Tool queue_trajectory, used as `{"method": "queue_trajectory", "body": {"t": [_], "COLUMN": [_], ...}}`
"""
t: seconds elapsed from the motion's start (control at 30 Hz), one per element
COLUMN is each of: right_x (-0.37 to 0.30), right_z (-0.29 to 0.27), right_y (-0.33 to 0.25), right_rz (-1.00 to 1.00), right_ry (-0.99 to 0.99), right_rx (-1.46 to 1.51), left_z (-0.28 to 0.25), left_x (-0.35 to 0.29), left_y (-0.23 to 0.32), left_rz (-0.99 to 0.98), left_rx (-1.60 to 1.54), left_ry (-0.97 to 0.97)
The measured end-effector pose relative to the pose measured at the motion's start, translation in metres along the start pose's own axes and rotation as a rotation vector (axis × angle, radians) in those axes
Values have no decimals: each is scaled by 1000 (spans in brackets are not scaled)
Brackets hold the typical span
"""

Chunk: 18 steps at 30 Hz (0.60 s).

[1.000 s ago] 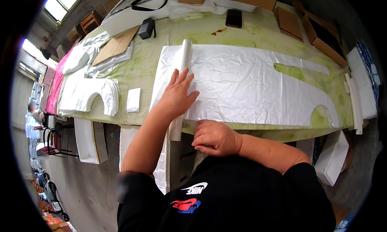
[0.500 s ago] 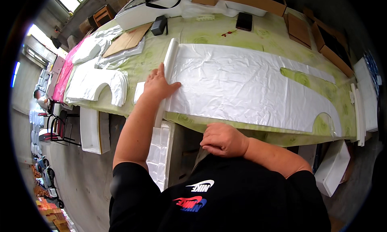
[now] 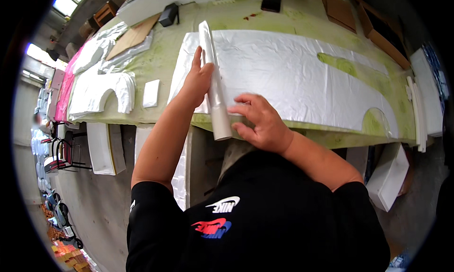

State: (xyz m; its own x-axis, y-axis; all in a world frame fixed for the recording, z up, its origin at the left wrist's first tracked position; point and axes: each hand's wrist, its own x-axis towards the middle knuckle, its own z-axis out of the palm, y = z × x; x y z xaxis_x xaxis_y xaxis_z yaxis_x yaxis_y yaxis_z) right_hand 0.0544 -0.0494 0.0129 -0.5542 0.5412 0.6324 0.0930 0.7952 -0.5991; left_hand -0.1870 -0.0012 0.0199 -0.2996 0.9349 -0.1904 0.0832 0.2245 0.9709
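A wide, shiny white plastic sheet (image 3: 279, 73) lies spread over the table, with a long slot and a rounded cut-out toward its right end. Across its left part rests a white roll (image 3: 217, 99), slanting toward me, its near end past the table edge. My left hand (image 3: 196, 83) is at the roll's left side, its thumb over the roll and index finger pointing away; the other fingers are mostly hidden. My right hand (image 3: 262, 123), fingers bent and spread, hovers just right of the roll's near end with nothing in it. A small white folded rectangle (image 3: 151, 93) lies to the left.
Stacked white plastic pieces (image 3: 106, 90) and a cardboard sheet (image 3: 132, 35) lie at the table's left. A dark box (image 3: 169, 15) and a phone (image 3: 271, 2) are at the back. Open cartons (image 3: 378, 30) stand at the right. Below are a white box (image 3: 104, 149) and a chair (image 3: 64, 151).
The roll and my left hand have moved rightward, and sheet now shows on the roll's left. My right hand has gone from closed near my body to spread beside the roll. The view has shifted.
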Motion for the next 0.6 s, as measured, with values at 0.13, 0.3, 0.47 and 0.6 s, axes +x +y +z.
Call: {"method": "queue_trajectory", "body": {"t": [0.13,0.3,0.47,0.6], "right_x": [-5,-3,-9,-24], "right_z": [-6,-29,-48,-77], "right_y": [-2,-4,-1,-7], "right_rz": [269,562,730,863], "right_ry": [16,-42,-60,-147], "right_rx": [176,187,126,62], "left_z": [52,94,115,118], "left_x": [-1,-15,1,19], "left_y": [-1,16,-2,-7], "left_rz": [90,97,187,412], "left_rx": [-145,-92,88,379], "left_ry": [-61,-52,-21,61]}}
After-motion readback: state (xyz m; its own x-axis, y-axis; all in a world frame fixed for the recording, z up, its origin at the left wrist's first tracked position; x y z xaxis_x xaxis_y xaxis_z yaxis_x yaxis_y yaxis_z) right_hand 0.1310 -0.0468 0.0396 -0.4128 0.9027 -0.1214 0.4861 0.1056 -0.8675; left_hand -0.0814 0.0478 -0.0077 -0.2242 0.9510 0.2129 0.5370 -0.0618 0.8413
